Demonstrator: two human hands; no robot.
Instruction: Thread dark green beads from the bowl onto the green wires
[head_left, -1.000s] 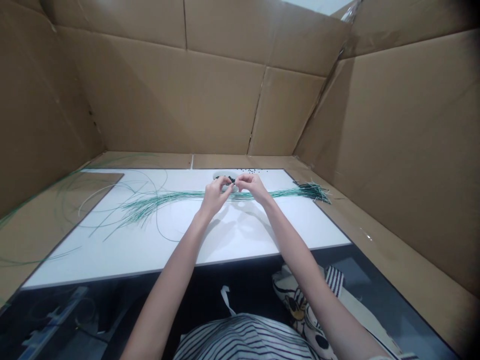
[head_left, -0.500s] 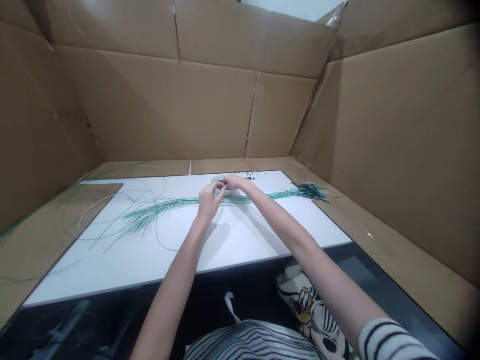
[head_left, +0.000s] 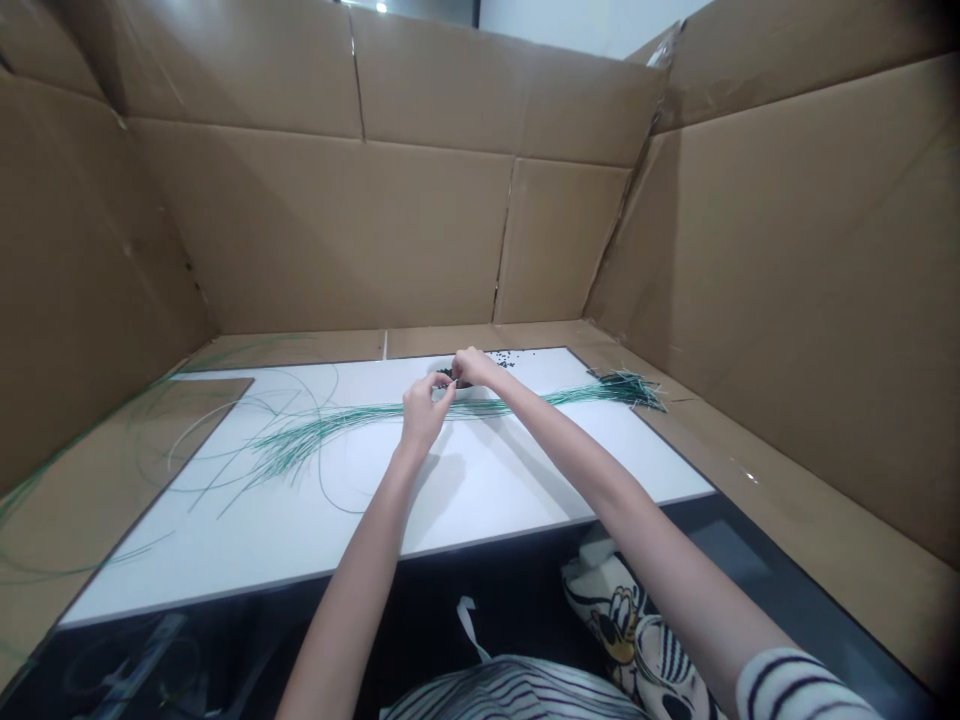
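My left hand (head_left: 424, 408) is closed in a pinch, its fingertips close to those of my right hand (head_left: 474, 368). My right fingers are bent down and pressed together over a small white bowl (head_left: 472, 394) holding black beads (head_left: 444, 375). A tiny pale tip shows between the two hands; what either one pinches is too small to make out. Just in front of the bowl, a long bundle of thin green wires (head_left: 360, 413) runs across the white board (head_left: 517, 480), passing behind my left hand. Its dark, dense end (head_left: 630, 388) lies at the right.
Loose black beads (head_left: 506, 358) are scattered behind the bowl. Stray green wires (head_left: 154, 545) loop over the left side. Tall cardboard walls (head_left: 322, 230) enclose the back and sides. A printed cloth (head_left: 626, 620) lies below the board's front edge.
The view has tilted slightly, so everything sits a little lower and further right. My right hand has lifted a bit relative to the bowl, and more beads show between the hands.
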